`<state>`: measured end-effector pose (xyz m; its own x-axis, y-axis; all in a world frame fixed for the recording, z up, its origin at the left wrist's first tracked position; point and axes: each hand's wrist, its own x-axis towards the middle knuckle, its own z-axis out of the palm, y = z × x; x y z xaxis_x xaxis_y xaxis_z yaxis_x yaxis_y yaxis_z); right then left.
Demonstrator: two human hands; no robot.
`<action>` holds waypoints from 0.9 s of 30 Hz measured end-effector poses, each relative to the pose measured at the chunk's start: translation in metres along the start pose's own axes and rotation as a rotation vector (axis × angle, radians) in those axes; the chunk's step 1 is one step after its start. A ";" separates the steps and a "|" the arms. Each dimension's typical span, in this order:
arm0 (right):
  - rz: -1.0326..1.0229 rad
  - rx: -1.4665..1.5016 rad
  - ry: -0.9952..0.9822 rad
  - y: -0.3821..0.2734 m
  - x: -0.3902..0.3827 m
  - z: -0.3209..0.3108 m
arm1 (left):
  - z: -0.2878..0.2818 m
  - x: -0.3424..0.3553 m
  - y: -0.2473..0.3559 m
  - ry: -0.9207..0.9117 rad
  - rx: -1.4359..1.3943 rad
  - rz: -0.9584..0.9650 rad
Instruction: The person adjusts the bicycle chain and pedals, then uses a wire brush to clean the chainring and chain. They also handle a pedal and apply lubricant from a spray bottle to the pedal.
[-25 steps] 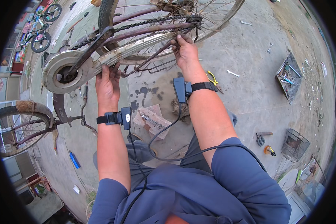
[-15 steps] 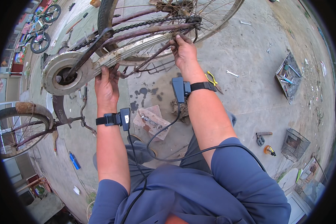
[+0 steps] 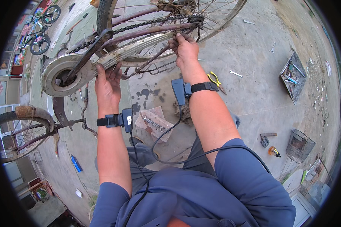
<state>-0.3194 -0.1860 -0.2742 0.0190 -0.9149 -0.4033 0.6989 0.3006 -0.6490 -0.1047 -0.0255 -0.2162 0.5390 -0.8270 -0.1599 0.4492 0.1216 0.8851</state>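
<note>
A worn, pale metal chain guard with a round disc end lies along the lower side of an upturned bicycle's purple frame tube. My left hand grips its lower edge near the disc, thumb in front and fingers partly behind. At the guard's narrow far end, my right hand pinches it between thumb and fingers. Just above the guard run the black chain and the dark crank arm, which crosses the disc. The rear wheel stands behind them.
Yellow-handled pliers and a wrench lie on the concrete right of my right forearm. Farther right are a tool tray and a wire basket. A brick slab sits below my hands; a blue tool lies left.
The chain guard and both hands have shifted very slightly to the left. My left hand's fingers have spread a little along the guard's edge; both hands keep their hold.
</note>
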 end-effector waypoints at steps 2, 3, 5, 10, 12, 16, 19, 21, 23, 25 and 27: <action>0.014 0.030 0.003 0.001 -0.001 0.001 | 0.010 0.002 0.000 0.060 -0.010 -0.011; 0.023 0.043 0.017 0.002 -0.001 0.001 | 0.014 0.004 0.000 0.089 0.006 -0.007; 0.029 0.079 -0.005 0.002 0.000 0.001 | 0.022 0.006 0.001 0.129 0.033 -0.002; 0.043 0.146 -0.020 0.002 -0.001 0.001 | 0.032 0.006 0.003 0.173 0.083 0.007; 0.036 0.154 -0.018 0.003 -0.001 0.002 | 0.034 0.006 0.003 0.190 0.081 0.005; 0.021 0.148 -0.004 0.003 -0.002 0.002 | 0.038 0.008 0.003 0.209 0.071 -0.006; 0.009 0.130 0.017 0.002 -0.001 0.001 | 0.039 0.009 0.002 0.209 0.066 -0.001; 0.002 0.116 0.016 0.002 0.000 0.001 | 0.039 0.010 0.002 0.210 0.068 0.009; -0.006 0.107 0.047 0.003 0.000 0.001 | 0.039 0.010 0.001 0.215 0.073 0.021; -0.022 0.085 0.064 0.004 0.000 0.002 | 0.039 0.011 0.001 0.220 0.077 0.023; -0.045 0.047 0.071 0.004 0.000 0.002 | 0.039 0.012 0.000 0.220 0.082 0.025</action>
<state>-0.3152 -0.1850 -0.2760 -0.0633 -0.9052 -0.4202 0.7308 0.2447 -0.6372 -0.1261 -0.0564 -0.2008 0.6958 -0.6835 -0.2206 0.3786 0.0881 0.9213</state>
